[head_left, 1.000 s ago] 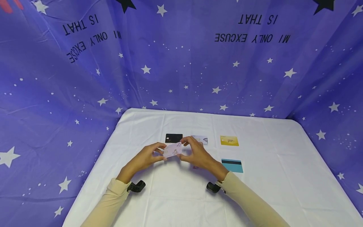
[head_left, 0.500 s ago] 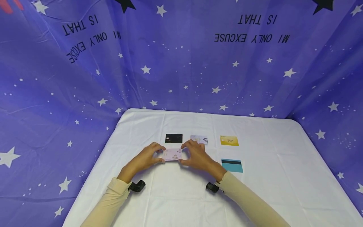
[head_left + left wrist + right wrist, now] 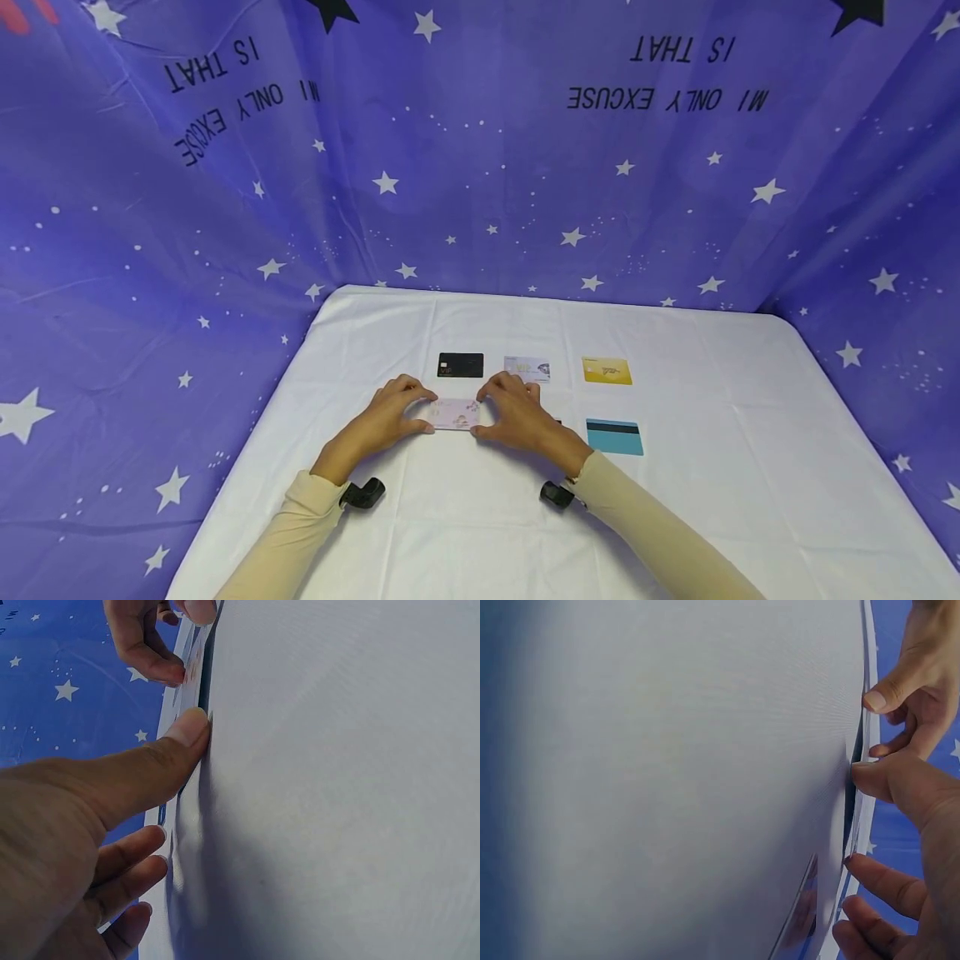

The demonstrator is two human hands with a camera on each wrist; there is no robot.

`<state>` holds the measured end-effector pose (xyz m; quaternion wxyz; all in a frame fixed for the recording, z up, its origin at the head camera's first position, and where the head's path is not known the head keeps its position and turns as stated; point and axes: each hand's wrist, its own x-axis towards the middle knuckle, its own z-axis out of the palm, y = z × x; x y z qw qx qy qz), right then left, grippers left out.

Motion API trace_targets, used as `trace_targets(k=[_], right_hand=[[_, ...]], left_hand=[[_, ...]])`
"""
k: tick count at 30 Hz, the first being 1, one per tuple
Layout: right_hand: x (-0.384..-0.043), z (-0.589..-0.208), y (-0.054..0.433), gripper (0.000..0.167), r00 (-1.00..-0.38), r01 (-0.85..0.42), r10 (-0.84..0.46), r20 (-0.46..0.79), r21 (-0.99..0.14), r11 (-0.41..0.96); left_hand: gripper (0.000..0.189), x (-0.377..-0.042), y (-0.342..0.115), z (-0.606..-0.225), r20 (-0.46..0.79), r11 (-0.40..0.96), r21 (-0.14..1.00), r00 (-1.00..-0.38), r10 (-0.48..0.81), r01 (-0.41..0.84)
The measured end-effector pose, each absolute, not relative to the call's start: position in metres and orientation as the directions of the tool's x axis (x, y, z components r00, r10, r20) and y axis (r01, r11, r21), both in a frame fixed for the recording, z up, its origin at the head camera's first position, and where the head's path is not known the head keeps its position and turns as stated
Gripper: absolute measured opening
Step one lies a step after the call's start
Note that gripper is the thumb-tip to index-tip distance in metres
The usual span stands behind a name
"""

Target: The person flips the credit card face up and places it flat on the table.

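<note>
Pinching pink card (image 3: 455, 413) at both short ends, centre frame: left hand (image 3: 384, 421) & right hand (image 3: 517, 414) equally near, I judge. Long axis runs L–R, flat on cloth (image 3: 712, 500).

Makeshift recording booth, star-printed purple backdrop cloth (image 3: 525, 167), white-clothed table (image 3: 712, 500), cards laid out

The purple star-print backdrop cloth (image 3: 480, 167) carries upside-down black lettering, twice: "MI ONLY EXCUSE" and "IS THAT". The black card (image 3: 461, 365) shows gold print, too small to read
</note>
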<state>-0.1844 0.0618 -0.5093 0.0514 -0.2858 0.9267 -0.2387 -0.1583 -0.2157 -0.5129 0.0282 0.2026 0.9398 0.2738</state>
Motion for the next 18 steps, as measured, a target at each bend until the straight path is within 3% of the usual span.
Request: trace_targets(k=[18], right_hand=[[-0.1868, -0.5131, 0.0654, 0.049, -0.828, -0.494, -0.56, 0.026, -0.509, 0.706]], left_hand=[[0.053, -0.1551, -0.216, -0.5128, 0.072, 0.79, 0.499, -0.925, 0.372, 0.356]])
